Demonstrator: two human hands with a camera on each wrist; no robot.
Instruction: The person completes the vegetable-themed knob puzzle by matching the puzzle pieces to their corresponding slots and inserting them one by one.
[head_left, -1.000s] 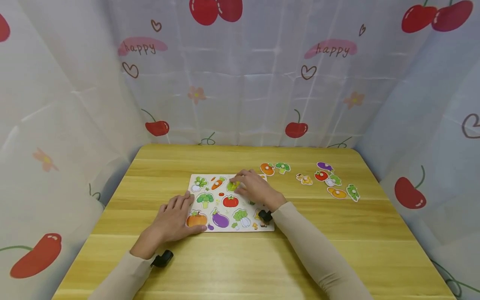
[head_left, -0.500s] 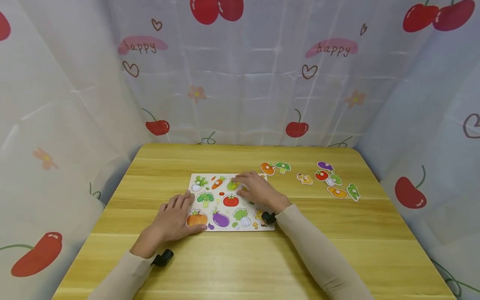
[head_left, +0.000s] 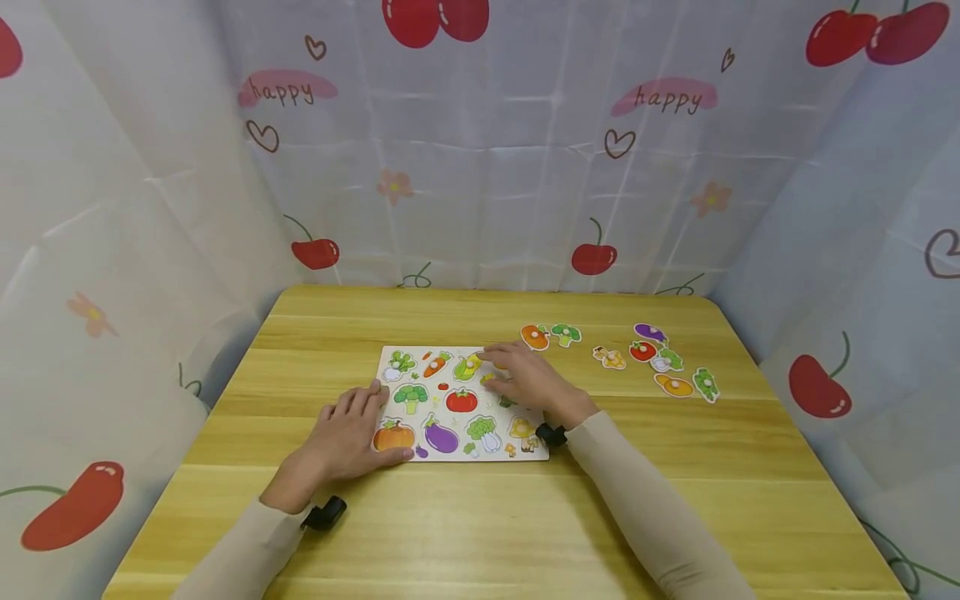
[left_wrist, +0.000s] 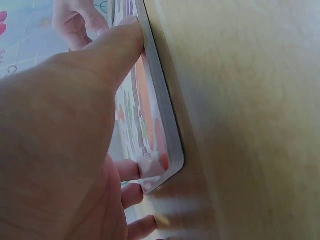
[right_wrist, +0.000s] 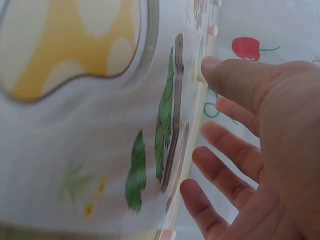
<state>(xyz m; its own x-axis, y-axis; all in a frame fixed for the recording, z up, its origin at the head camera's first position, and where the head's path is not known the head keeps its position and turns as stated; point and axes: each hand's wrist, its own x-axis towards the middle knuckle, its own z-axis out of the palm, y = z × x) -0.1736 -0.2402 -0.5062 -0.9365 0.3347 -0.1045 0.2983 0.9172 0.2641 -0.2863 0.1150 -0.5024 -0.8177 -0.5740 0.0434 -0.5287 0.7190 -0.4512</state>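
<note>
A white vegetable puzzle board point(head_left: 438, 417) lies on the wooden table, printed with a tomato, broccoli, pumpkin, eggplant and others. My left hand point(head_left: 347, 437) rests at its left side, thumb along the front edge and fingertips on the left edge. In the left wrist view the thumb point(left_wrist: 127, 42) lies over the board's rim. Above the board's back right part is my right hand point(head_left: 528, 379), fingers spread and loosely bent, holding nothing. Just left of its fingertips sits a green-and-yellow vegetable shape point(head_left: 467, 367) in the back row, beside the carrot point(head_left: 436, 365).
Loose knobbed pieces lie right of the board: a pumpkin point(head_left: 535, 337), broccoli point(head_left: 566, 335), mushrooms point(head_left: 609, 357), eggplant point(head_left: 650, 333), tomato point(head_left: 642, 351), cabbage point(head_left: 667, 360), an orange-yellow piece point(head_left: 674, 385) and a green one point(head_left: 706, 384). A cherry-print curtain point(head_left: 480, 208) surrounds the table point(head_left: 450, 533).
My right hand has drawn back to the right from the green-and-yellow shape, uncovering it and the mushrooms at the board's front right corner. My left hand stays in place.
</note>
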